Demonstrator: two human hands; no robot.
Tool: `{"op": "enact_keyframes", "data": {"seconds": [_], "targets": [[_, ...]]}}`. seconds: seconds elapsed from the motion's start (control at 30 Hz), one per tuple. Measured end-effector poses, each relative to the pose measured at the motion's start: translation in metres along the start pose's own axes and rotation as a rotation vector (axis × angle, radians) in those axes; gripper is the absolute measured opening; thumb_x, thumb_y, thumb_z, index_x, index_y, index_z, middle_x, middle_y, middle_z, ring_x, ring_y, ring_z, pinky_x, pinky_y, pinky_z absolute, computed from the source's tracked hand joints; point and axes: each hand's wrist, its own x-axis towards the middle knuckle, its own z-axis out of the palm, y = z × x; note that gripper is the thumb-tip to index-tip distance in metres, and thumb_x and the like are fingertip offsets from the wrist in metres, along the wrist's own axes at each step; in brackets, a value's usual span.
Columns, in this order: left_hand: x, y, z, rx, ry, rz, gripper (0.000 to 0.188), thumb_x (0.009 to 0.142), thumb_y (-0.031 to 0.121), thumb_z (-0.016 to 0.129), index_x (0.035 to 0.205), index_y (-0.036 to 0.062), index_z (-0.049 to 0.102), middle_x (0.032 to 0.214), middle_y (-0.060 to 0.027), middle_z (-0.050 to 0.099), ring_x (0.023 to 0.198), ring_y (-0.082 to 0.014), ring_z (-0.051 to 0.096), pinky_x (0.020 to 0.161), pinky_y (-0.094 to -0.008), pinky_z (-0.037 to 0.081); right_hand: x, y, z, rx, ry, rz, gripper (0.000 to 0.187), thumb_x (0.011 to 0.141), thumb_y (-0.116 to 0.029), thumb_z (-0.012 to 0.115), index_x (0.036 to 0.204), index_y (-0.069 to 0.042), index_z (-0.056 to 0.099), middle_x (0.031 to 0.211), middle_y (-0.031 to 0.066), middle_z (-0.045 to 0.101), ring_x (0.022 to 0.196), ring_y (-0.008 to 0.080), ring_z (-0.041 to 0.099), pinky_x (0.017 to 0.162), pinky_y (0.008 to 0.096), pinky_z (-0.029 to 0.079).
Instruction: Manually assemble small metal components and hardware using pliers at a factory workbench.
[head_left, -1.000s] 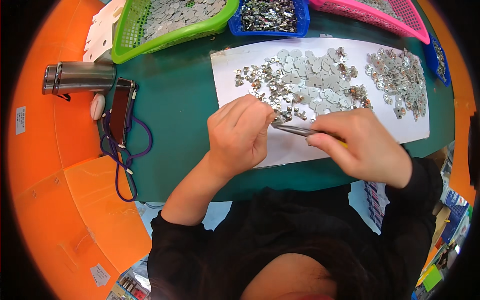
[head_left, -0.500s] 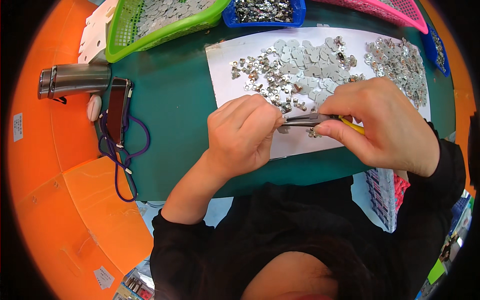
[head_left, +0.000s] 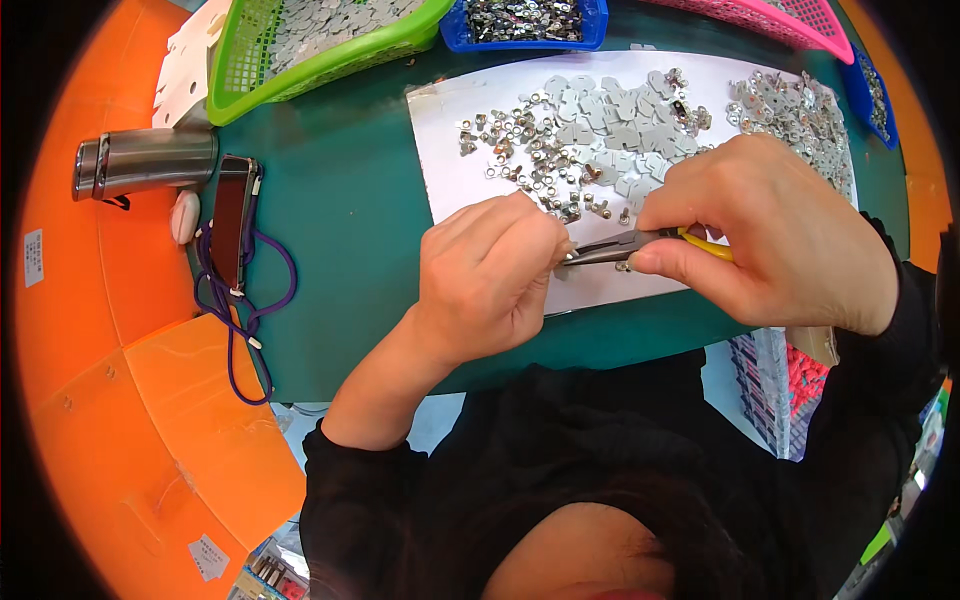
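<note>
My right hand [head_left: 765,235] grips a pair of long-nose pliers [head_left: 612,247] with yellow handles, its jaws pointing left. At their tips my left hand [head_left: 490,270] pinches a small piece that its fingers almost wholly cover, so its kind does not show. Beyond both hands, a white sheet [head_left: 450,150] carries a spread of flat grey metal plates [head_left: 625,125]. Small shiny metal fittings [head_left: 535,160] lie left of the plates and around them. A further heap of assembled-looking metal pieces [head_left: 790,115] covers the sheet's right side.
A green basket [head_left: 330,85] of grey plates, a blue tray [head_left: 525,42] of small metal parts and a pink basket [head_left: 800,35] line the far edge. Another blue tray [head_left: 868,100] stands right. At left are a steel flask [head_left: 150,163] and a phone [head_left: 233,220] with a purple cord.
The pliers have tilted slightly, with their tips still at my left fingers. My right hand has shifted a little. The left hand stays nearly in place.
</note>
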Motion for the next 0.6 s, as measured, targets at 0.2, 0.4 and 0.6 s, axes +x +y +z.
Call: {"op": "enact_keyframes", "data": {"seconds": [0.2, 0.4, 0.6], "targets": [[0.003, -0.001, -0.004, -0.022, -0.02, 0.018, 0.017, 0.068, -0.001, 0.068, 0.079, 0.0055, 0.056, 0.067, -0.0078, 0.053, 0.056, -0.0262, 0.055, 0.049, -0.0344, 0.043, 0.005, 0.005, -0.003, 0.087, -0.063, -0.006, 0.018, 0.083, -0.017, 0.07, 0.084, 0.001, 0.068, 0.072, 0.0179, 0.063, 0.067, 0.0366, 0.061, 0.059, 0.0381, 0.046], [0.001, 0.0, -0.003, -0.049, -0.049, 0.01, 0.018, 0.066, -0.001, 0.068, 0.078, 0.0059, 0.056, 0.067, -0.0075, 0.053, 0.055, -0.0262, 0.054, 0.049, -0.0344, 0.043, 0.01, 0.003, -0.008, 0.122, -0.246, 0.131, 0.019, 0.083, -0.018, 0.07, 0.084, 0.001, 0.07, 0.07, 0.018, 0.063, 0.063, 0.0343, 0.061, 0.057, 0.0365, 0.046], [0.002, 0.0, -0.003, -0.035, -0.054, 0.006, 0.018, 0.066, -0.001, 0.068, 0.078, 0.0061, 0.056, 0.067, -0.0076, 0.053, 0.055, -0.0261, 0.054, 0.049, -0.0347, 0.043, 0.013, 0.002, -0.012, 0.102, -0.276, 0.137, 0.02, 0.084, -0.018, 0.07, 0.083, 0.001, 0.07, 0.069, 0.0174, 0.064, 0.061, 0.0338, 0.06, 0.055, 0.0369, 0.044]]}}
